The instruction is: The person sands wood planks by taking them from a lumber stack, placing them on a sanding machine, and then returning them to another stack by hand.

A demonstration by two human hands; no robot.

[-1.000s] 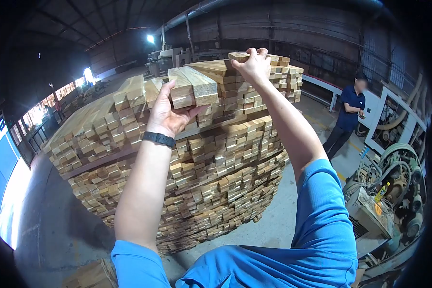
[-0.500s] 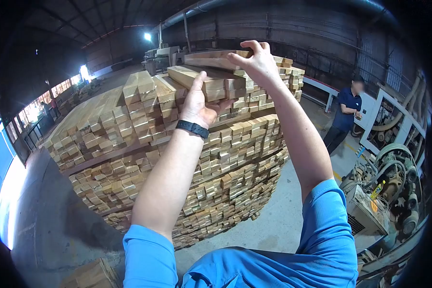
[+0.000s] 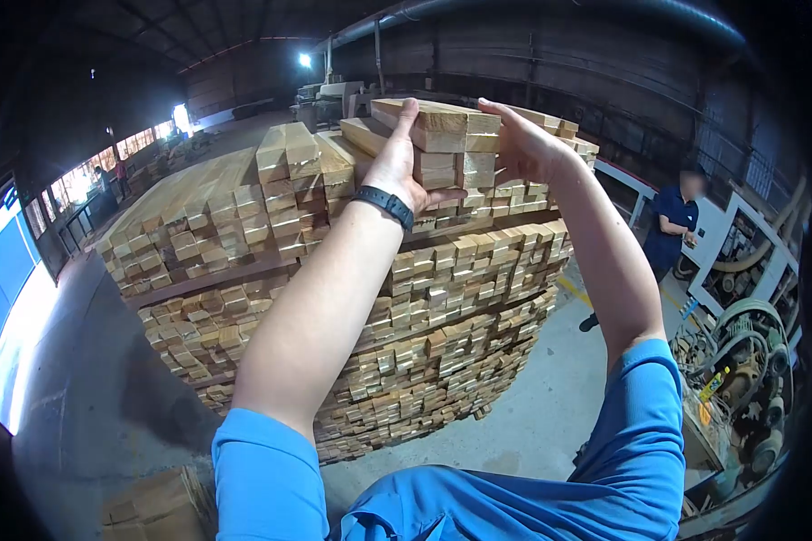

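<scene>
At the bottom of the frame two blue sleeves [image 3: 271, 487] run up into raised bare arms. The left hand [image 3: 397, 167], with a dark band [image 3: 383, 206] on its wrist, grips a small bundle of short boards [image 3: 442, 126]: the thumb stands up the left side and the fingers hook under the lower pieces. The right hand [image 3: 528, 144] presses its palm against the bundle's right side. Its fingers are hidden behind the wood, so I cannot tell whether they curl round.

The bundle sits at the top middle of the frame, on or just above the top of the big timber stack [image 3: 379, 298]. The step in hand looks like clamping these pieces together at the top course. Any further move calls for even pressure from both sides so the loose pieces do not slip apart, and for keeping them level at that height.

A low pile of wood [image 3: 153, 509] lies on the concrete floor [image 3: 514, 424] at lower left. Machinery [image 3: 740, 361] crowds the right edge near the elbow. A co-worker in dark blue [image 3: 677, 225] stands beyond, at right. Far back in the upper left are bright windows [image 3: 72, 185] and a ceiling lamp [image 3: 307, 60].
</scene>
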